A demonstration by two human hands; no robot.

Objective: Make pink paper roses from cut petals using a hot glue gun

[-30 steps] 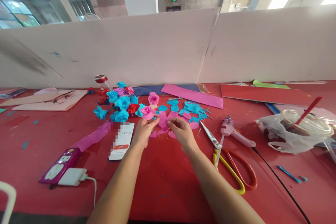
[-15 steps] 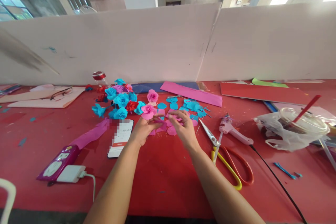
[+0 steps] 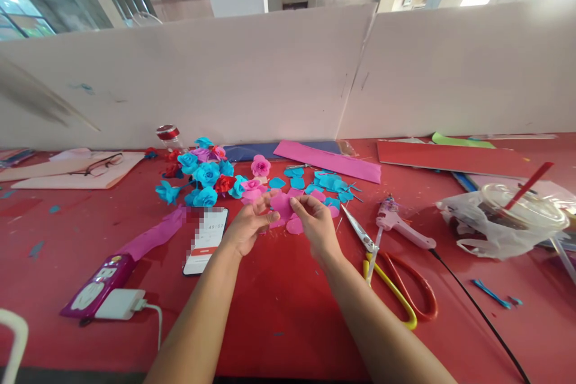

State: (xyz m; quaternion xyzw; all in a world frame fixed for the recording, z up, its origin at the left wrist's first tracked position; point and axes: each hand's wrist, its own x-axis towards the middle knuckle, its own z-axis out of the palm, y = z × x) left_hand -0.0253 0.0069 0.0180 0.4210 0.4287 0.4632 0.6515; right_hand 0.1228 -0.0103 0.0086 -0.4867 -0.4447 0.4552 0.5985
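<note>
A pink paper petal [image 3: 281, 205] is held up between both hands above the middle of the table. My right hand [image 3: 318, 222] pinches its right edge with thumb and forefinger. On the other side, my left hand [image 3: 246, 229] has its thumb and fingers closed at the petal's left edge. More pink petals [image 3: 295, 226] lie just below and behind the hands. Blue petals [image 3: 330, 180] are scattered farther back. A pink paper flower [image 3: 260, 165] stands behind the left hand, beside a bunch of blue, red and purple paper flowers [image 3: 207, 173].
Scissors [image 3: 373, 249] and a pink glue gun [image 3: 398, 225] lie right of my hands, its black cord running forward. A phone [image 3: 209, 240], a power bank [image 3: 119, 303] and a purple packet [image 3: 99, 288] lie left. A bagged drink cup [image 3: 513, 210] stands far right; pink paper [image 3: 326, 161] lies behind.
The pink petal has turned to show its flat face between my hands. My right thumb and forefinger have moved left and closed on its edge.
</note>
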